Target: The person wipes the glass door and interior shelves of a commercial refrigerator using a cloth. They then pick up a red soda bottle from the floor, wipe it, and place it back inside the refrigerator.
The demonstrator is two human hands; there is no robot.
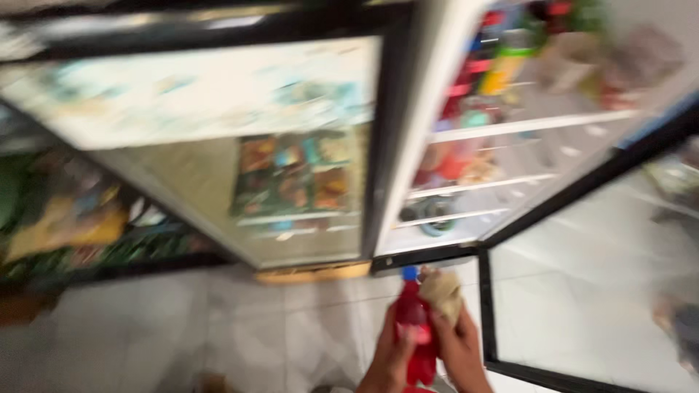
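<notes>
Holding a red drink bottle (415,331) with a blue cap low at centre, before an open glass-door fridge (502,131). Left hand (387,364) wrapped closed around bottle's lower body; right hand (459,349) gripping a crumpled beige cloth (441,291) against bottle's neck. Open fridge door (582,291) at right, tiled floor (182,327) below. Blurred throughout.

bottle (415,331) between both hands: red with blue cap | cloth (441,291) in right hand (460,349): beige | floor tiles (182,327) left of left hand (389,360): pale grey | fridge frame (389,131) above hands: black | shelves (510,125): white | door poster (295,175): multicoloured squares
</notes>
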